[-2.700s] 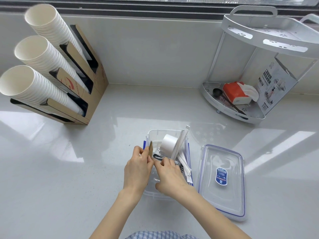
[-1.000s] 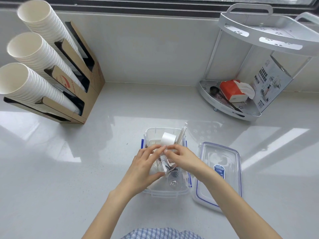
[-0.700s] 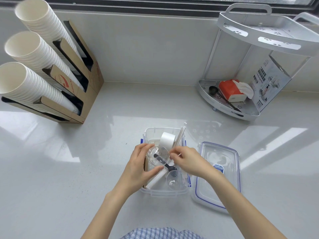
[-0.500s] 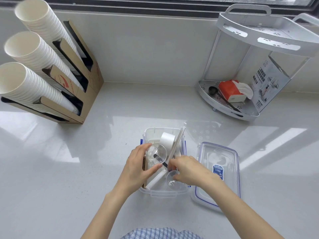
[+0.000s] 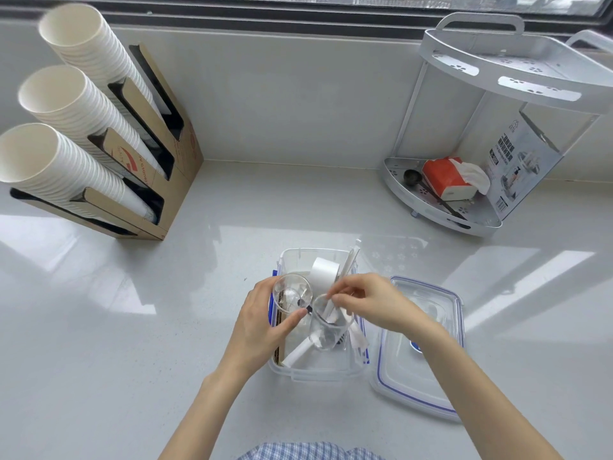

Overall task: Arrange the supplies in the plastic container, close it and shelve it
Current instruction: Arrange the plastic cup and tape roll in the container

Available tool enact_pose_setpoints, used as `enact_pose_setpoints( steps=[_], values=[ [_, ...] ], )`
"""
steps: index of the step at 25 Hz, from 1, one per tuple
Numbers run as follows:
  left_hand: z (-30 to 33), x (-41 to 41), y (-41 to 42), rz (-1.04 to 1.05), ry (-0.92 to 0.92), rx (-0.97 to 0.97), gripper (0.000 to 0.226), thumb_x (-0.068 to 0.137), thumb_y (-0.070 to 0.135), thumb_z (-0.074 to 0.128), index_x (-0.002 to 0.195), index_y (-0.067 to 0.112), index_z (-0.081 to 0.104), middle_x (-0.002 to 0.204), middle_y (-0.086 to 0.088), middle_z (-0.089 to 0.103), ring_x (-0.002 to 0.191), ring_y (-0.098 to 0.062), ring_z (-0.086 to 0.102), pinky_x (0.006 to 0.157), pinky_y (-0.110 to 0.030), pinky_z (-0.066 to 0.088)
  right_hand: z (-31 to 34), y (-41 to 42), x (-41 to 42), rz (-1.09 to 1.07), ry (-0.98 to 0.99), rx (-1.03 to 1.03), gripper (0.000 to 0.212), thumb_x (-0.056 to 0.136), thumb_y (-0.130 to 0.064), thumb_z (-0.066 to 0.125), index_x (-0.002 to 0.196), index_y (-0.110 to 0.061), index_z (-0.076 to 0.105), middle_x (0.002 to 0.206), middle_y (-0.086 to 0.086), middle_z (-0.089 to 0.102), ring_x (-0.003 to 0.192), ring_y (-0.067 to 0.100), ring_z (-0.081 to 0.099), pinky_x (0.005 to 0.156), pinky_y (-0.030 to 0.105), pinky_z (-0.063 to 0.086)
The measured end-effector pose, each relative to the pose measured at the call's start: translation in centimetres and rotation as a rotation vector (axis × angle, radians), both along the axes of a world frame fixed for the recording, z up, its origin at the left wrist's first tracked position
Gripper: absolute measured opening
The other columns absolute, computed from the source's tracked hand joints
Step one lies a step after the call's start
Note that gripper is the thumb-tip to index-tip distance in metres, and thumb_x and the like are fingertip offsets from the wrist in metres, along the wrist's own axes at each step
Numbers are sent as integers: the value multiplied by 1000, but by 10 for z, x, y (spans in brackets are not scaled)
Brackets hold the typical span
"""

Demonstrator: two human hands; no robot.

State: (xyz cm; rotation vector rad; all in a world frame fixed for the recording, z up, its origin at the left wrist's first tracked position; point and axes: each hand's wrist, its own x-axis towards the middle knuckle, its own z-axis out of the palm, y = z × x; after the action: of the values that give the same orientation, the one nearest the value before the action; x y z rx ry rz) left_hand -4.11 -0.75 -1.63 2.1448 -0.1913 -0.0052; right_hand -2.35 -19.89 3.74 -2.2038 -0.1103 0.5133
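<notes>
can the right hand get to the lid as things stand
Probably yes: the lid lies open on the counter just right of the container, with nothing on it, but the right hand is pinching a clear cup first.

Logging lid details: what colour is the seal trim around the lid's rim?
Blue trim on the clear lid, shown best in the head view.
</notes>
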Motion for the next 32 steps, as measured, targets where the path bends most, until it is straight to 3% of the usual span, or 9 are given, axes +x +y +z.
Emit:
enact_pose_setpoints(
  steps=[5, 8, 11, 16, 19, 21, 23, 27, 32],
  values=[
    [6, -3, -6, -22, 0, -11, 43, 61, 61, 50, 100, 53, 35, 103, 35, 44, 100, 19, 42, 83, 8, 27, 21, 1, 9, -224, -71, 298, 20, 87, -10, 56, 77, -25, 66, 66, -8, 60, 49, -6, 52, 54, 2, 40],
    [7, -4, -10, -54, -17, -11, 40, 62, 60, 51, 98, 53, 36, 99, 36, 45, 96, 27, 40, 82, 7, 28, 19, 11, 11, -255, -121, 286, 20, 86, -15, 57, 75, -30, 64, 72, -7, 61, 59, 5, 54, 62, 11, 44],
    [6, -4, -11, -50, -18, -31, 47, 61, 61, 52, 105, 45, 44, 103, 35, 47, 99, 23, 41, 83, 6, 28, 9, 23, 8, -236, -136, 217, 11, 86, -23, 59, 80, -29, 66, 83, -2, 65, 66, 8, 53, 67, 20, 44],
    [2, -4, -5, -5, 6, -75, 43, 62, 63, 58, 99, 51, 40, 105, 29, 50, 104, 8, 48, 83, 0, 34, -4, 31, 12, -307, -133, 175, 26, 93, -29, 45, 97, -19, 69, 84, -4, 65, 61, 5, 56, 61, 8, 41],
    [1, -2, 0, 27, 11, -84, 49, 63, 64, 64, 103, 43, 45, 105, 29, 50, 104, 5, 49, 81, -6, 37, -18, 27, 18, -269, -141, -63, 30, 93, -19, 41, 105, -13, 68, 97, 7, 70, 79, 17, 62, 73, 22, 46],
    [1, -1, 1, 45, 5, -87, 56, 59, 65, 58, 106, 36, 48, 106, 29, 50, 102, 5, 51, 79, 0, 36, -29, 29, 16, -167, -146, -248, 32, 92, -15, 39, 110, -13, 66, 109, 10, 69, 102, 27, 61, 85, 32, 48],
    [0, -1, 4, 64, 13, -102, 58, 57, 63, 54, 106, 33, 49, 106, 28, 51, 100, 8, 50, 77, 4, 34, -38, 35, 13, -87, -146, -350, 34, 92, -15, 36, 113, -13, 63, 119, 11, 65, 112, 32, 55, 90, 38, 47],
    [-1, -1, 6, 67, 17, -93, 53, 62, 58, 69, 105, 32, 49, 105, 28, 51, 96, 4, 53, 76, 4, 33, -42, 46, 13, -19, -161, -487, 33, 95, -21, 35, 116, -11, 59, 122, 12, 56, 113, 34, 51, 87, 39, 43],
    [-3, -1, 5, 79, 34, -88, 52, 61, 53, 58, 107, 31, 50, 103, 28, 50, 98, 5, 50, 75, 4, 34, -42, 50, 12, -14, -160, -486, 26, 92, -18, 43, 106, -11, 63, 117, 12, 58, 110, 31, 52, 88, 39, 44]
  ],
)
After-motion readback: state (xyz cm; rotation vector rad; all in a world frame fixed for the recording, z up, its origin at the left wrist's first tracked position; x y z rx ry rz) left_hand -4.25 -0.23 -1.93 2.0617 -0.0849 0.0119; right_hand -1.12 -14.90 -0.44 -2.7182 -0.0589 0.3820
